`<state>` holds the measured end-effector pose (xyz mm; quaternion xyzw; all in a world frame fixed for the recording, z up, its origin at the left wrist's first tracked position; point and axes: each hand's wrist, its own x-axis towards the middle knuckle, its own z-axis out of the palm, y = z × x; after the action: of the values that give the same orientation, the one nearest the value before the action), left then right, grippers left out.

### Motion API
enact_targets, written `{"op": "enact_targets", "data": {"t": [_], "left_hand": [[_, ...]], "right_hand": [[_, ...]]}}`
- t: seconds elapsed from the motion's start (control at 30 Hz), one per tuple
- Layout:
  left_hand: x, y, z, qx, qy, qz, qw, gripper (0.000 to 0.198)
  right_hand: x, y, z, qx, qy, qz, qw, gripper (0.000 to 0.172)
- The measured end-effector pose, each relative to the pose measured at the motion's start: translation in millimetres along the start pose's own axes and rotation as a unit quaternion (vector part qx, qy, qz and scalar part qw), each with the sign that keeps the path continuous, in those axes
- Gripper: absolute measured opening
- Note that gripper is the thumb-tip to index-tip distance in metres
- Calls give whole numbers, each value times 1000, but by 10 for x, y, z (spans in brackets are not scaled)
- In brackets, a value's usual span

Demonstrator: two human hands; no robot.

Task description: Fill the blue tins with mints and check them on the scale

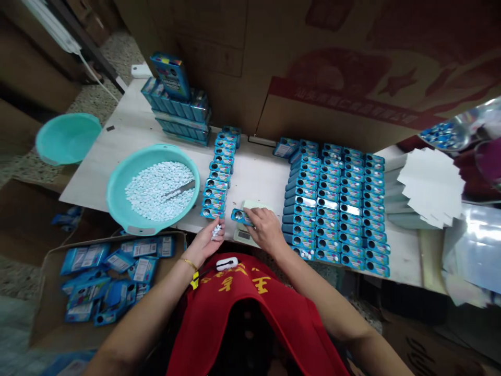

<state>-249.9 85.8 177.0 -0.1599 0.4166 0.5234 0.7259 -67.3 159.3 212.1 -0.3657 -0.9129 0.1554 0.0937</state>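
Note:
My left hand (205,242) is cupped near the table's front edge, with a few small white candies (216,231) in its fingers. In my right hand (266,228) is a small blue candy box (239,216) with a round hole at its end, gripped over a pale kitchen scale (244,235). The hand covers part of both the box and the scale. Just beyond my left hand, a row of matching blue boxes (217,184) stretches away from me. To the left sits a turquoise basin (113,194) holding many white candies and a metal scoop (180,190).
Several columns of blue boxes (324,209) stand right of the scale. Stacked boxes (180,112) are at the back left. A carton (43,303) of blue boxes is below left, and another basin (68,138) is beyond the table. White card sheets (428,183) lie far right.

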Motion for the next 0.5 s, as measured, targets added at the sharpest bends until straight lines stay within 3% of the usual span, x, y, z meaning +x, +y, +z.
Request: {"op": "enact_targets", "data": {"t": [0.1,0.17,0.33,0.5], "left_hand": [[102,6,109,-13,14,11,1000,8],[150,-6,180,-17,19,17,1000,7],[174,-36,277,-13,7,5,1000,14],[95,6,184,-15,-26,-10,999,15]], "right_hand": [[7,-260,-253,-57,-14,-53,997,48],[15,-303,-293,-77,-22,-66,995,45],[-39,-140,-171,-64,-18,-36,997,45],[-133,172,44,64,48,62,995,40]]}}
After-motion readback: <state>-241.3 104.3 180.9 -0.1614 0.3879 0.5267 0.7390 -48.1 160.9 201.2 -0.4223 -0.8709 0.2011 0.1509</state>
